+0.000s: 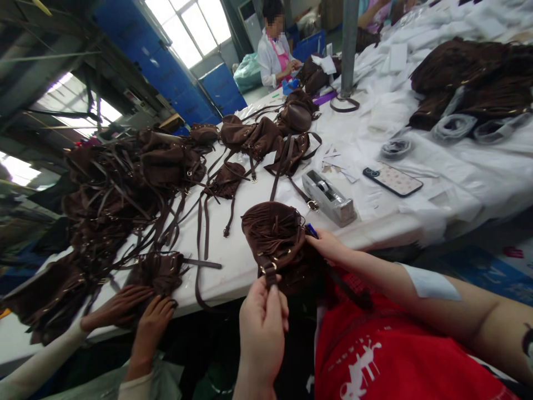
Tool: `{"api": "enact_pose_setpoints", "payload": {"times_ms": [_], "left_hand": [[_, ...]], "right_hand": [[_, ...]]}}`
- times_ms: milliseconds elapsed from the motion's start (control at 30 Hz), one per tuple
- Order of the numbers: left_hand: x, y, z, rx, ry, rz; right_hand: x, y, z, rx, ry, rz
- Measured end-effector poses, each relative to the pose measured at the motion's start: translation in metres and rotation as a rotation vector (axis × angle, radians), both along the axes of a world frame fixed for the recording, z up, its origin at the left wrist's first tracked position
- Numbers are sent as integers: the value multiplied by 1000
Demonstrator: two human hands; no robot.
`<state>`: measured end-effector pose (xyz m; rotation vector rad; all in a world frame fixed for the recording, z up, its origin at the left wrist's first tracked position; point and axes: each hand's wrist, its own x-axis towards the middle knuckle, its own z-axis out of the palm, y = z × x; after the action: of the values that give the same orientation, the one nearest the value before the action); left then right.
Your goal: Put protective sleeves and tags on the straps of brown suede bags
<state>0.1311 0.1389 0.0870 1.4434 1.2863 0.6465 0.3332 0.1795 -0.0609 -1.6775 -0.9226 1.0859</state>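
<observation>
A dark brown fringed bag (272, 225) is at the table's front edge, its flap and gold rings toward me. Between thumb and fingers, my left hand (263, 319) pinches the bag's short strap (268, 270) just below a gold ring. My right hand (328, 244) is closed at the bag's right side. A small blue object (311, 230) sticks out from its fingers; its kind cannot be made out. Part of the right hand's grip is hidden behind the bag. A long strap (350, 289) hangs below my right forearm.
Brown bags (166, 161) with trailing straps pile up on the left. A co-worker's hands (141, 311) rest on another bag. A tape dispenser (328, 197) and a phone (393, 180) lie beyond my right hand. A metal post (350, 50) stands farther back; another person (277, 55) works there.
</observation>
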Motion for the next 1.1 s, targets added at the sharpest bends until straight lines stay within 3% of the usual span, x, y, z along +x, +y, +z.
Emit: {"api": "enact_pose_setpoints", "payload": {"times_ms": [233, 400, 533, 667, 800, 967, 1100], "left_hand": [[-13, 0, 3, -496, -319, -180], [-17, -5, 0, -569, -101, -325], [-26, -4, -2, -732, -286, -398], [-32, -1, -5, -754, -550, -378], [-31, -4, -7, -749, -650, -376], [-25, -9, -10, -710, -411, -371], [-21, -8, -13, -648, -230, -398]], "right_hand": [[-1, 1, 0, 1, 74, 39], [8, 3, 5, 16, 9, -60], [8, 6, 7, 3, -17, -25], [0, 5, 5, -17, 52, 33], [-3, 5, 9, -7, 21, 51], [-2, 22, 20, 6, -169, -15], [0, 37, 30, -84, -506, 81]]}}
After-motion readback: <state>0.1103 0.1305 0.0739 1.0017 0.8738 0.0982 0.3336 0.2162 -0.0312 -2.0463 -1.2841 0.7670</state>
